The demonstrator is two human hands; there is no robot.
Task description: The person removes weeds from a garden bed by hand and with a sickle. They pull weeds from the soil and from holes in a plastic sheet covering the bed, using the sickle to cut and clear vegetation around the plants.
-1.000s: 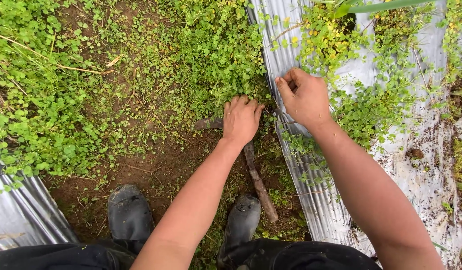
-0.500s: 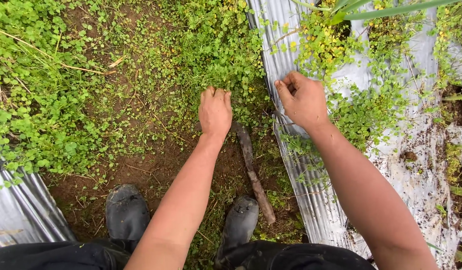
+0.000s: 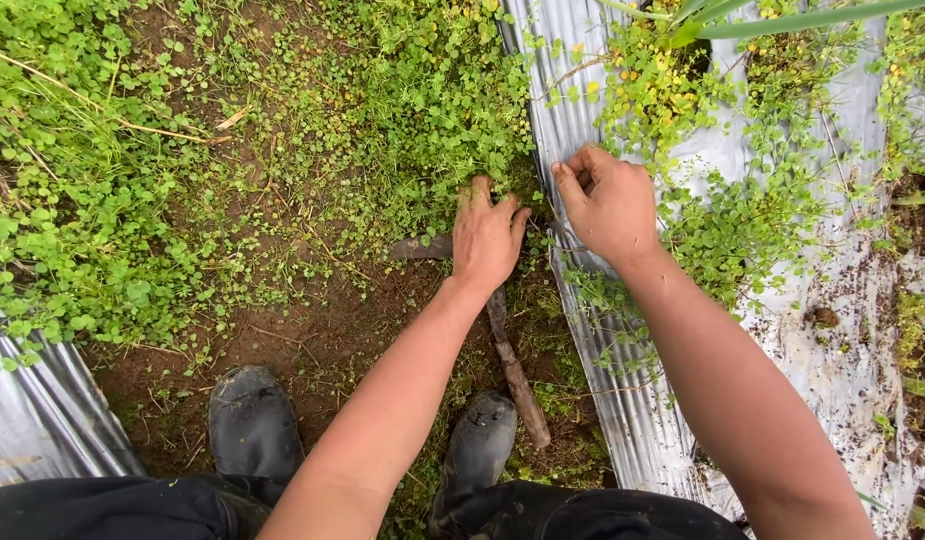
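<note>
My left hand [image 3: 487, 240] lies palm down on the ground at the edge of a thick patch of small-leaved green weeds [image 3: 432, 110]. Its fingers are spread and the tips are buried in the leaves, so I cannot see whether it grips any. Under that hand lies a hand tool with a muddy wooden handle [image 3: 512, 375] and a dark blade [image 3: 417, 247] sticking out to the left. My right hand [image 3: 607, 205] is pinched shut on the edge of a silver plastic sheet [image 3: 622, 400], right beside the left hand.
The silver sheet runs up the right side, with weeds growing through holes and soil scattered on it. Another piece of silver sheet [image 3: 42, 420] lies at the lower left. My two dark boots [image 3: 252, 425] [image 3: 482, 445] stand on bare brown soil [image 3: 312, 340].
My left hand was out to the left half a second ago and has come back right, over the tool's head. My right hand has stayed on the sheet edge.
</note>
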